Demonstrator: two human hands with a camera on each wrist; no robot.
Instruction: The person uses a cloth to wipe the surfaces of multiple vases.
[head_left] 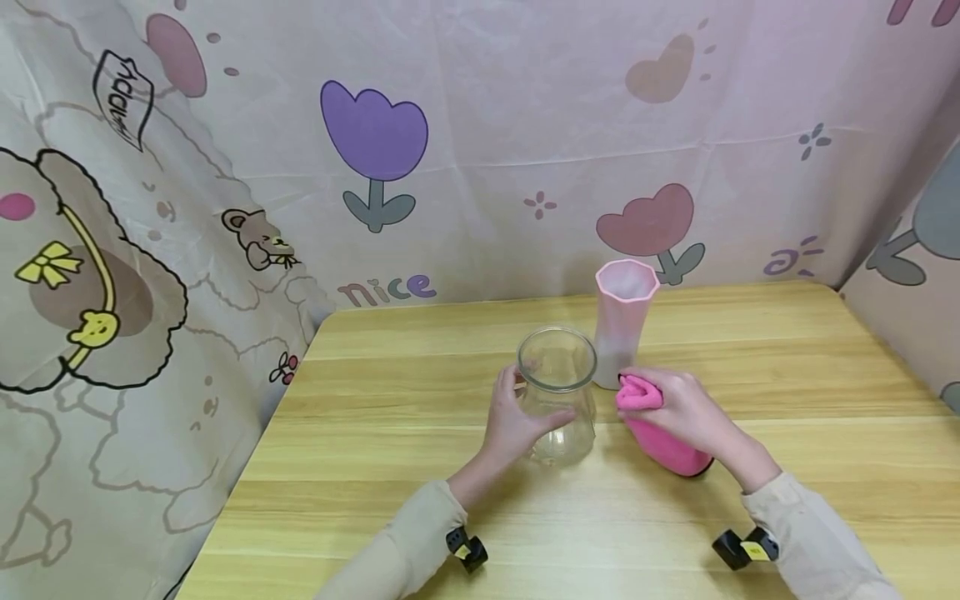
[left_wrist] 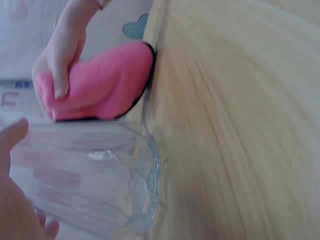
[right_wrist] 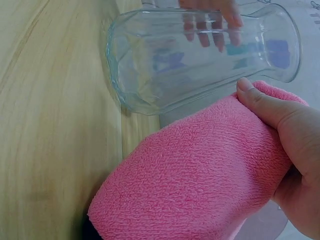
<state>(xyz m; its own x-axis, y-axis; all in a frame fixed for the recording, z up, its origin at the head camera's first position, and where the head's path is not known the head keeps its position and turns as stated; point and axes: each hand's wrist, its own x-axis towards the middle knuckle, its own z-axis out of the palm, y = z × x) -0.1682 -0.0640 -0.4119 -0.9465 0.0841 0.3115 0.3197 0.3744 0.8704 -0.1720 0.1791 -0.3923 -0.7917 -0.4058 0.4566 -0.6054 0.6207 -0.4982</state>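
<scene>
My left hand (head_left: 525, 421) holds a clear glass vase (head_left: 558, 442) from its left side, the thumb across the front and the other fingers round the back. The vase stands upright, its base at the tabletop, with a faceted lower edge (left_wrist: 154, 185) and a flared rim (right_wrist: 290, 45). In my right hand (head_left: 693, 412) is a pink towelling cloth (head_left: 671, 446) with a dark edge, bunched at the top and pinched under the thumb. The cloth (right_wrist: 195, 175) hangs to the right of the vase, apart from it in the head view, its lower end near the table.
A tall pink-and-white vase (head_left: 621, 325) with a many-sided rim stands just behind the glass vase and cloth. All of this is on a wooden table (head_left: 390, 375). Printed fabric (head_left: 480, 208) hangs along the table's back and left side.
</scene>
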